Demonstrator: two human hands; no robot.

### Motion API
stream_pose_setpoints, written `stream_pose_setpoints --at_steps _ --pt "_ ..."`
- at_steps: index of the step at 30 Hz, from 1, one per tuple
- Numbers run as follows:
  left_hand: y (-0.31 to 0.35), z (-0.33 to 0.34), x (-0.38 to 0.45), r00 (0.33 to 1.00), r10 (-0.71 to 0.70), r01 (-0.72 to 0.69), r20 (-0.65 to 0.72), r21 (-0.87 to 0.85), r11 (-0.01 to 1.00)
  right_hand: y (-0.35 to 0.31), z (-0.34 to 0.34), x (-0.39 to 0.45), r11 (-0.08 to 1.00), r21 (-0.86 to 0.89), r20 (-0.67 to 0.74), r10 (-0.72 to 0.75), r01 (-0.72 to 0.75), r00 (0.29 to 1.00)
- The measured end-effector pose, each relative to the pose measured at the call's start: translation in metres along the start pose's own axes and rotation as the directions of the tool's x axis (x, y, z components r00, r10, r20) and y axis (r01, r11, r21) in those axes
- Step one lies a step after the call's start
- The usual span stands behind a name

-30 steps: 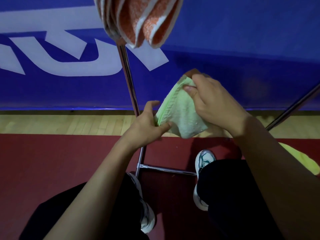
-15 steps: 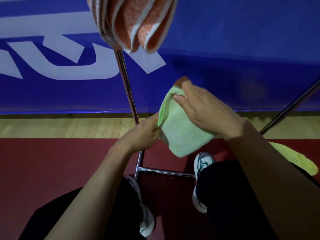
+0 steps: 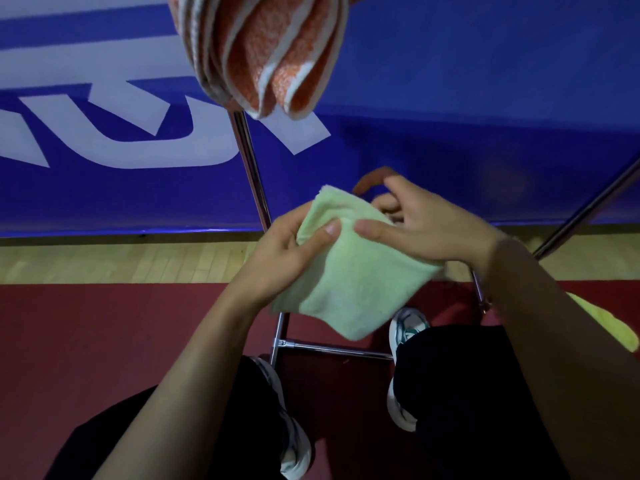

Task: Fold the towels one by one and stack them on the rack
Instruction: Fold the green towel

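Observation:
A small pale green towel [image 3: 353, 282], folded into a rough square, is held in the air in front of me at mid-frame. My left hand [image 3: 287, 251] grips its left edge, thumb on top and fingers behind. My right hand [image 3: 426, 223] holds the right side, its thumb lying on the cloth and its fingers curled behind the top edge. Orange and white folded towels [image 3: 266, 50] hang over the top of the metal rack [image 3: 252, 161] at the upper middle.
The rack's chrome legs and crossbar [image 3: 332, 349] stand on a red floor between my shoes. A slanted rack leg [image 3: 585, 216] crosses the right side. A yellow-green cloth [image 3: 609, 323] shows behind my right forearm. A blue banner with white letters fills the background.
The green towel has turned flatter and wider toward me. My left hand has moved up from its lower edge to its left side. My right hand has shifted to the right edge.

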State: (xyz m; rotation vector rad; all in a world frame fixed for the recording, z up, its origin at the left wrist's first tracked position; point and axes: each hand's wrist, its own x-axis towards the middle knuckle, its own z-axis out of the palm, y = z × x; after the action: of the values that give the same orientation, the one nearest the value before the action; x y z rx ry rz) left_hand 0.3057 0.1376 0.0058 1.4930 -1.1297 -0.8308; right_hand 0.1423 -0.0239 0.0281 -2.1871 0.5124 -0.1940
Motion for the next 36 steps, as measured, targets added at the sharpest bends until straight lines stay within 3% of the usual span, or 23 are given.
stream_pose_setpoints --at_steps 2,5,10,17,20,25,31,36 --pt "0.005 -0.004 -0.002 0.995 -0.07 0.06 -0.067 -0.14 0.988 0.007 -0.012 -0.008 0.996 0.005 0.09 0.088 -0.089 0.992" --pt "0.009 -0.013 -0.003 0.975 -0.156 0.107 -0.16 -0.275 0.955 0.01 -0.022 -0.018 0.995 0.045 0.131 0.083 -0.09 0.988" --pt "0.014 -0.017 -0.001 0.96 -0.207 0.145 -0.187 -0.299 0.943 0.007 -0.026 -0.024 0.992 0.127 0.091 0.001 -0.013 0.996" --pt "0.016 -0.013 0.004 0.944 -0.293 0.224 -0.155 -0.353 0.908 0.002 -0.027 -0.031 0.987 0.078 -0.085 -0.134 0.141 0.987" --pt "0.015 -0.009 0.008 0.932 -0.328 0.261 -0.152 -0.344 0.902 -0.006 -0.026 -0.033 0.976 -0.026 -0.218 -0.218 0.218 0.951" --pt "0.021 0.015 0.008 0.958 -0.271 0.231 -0.099 -0.297 0.926 -0.039 -0.042 -0.04 0.929 -0.196 -0.309 -0.361 0.313 0.88" --pt "0.041 0.039 0.009 0.968 -0.251 0.234 0.029 -0.48 0.845 -0.087 -0.076 -0.051 0.9 -0.356 -0.341 -0.374 0.25 0.862" --pt "0.06 0.054 0.017 0.983 -0.17 0.181 0.074 -0.586 0.79 -0.123 -0.11 -0.05 0.868 -0.424 -0.278 -0.397 0.259 0.875"
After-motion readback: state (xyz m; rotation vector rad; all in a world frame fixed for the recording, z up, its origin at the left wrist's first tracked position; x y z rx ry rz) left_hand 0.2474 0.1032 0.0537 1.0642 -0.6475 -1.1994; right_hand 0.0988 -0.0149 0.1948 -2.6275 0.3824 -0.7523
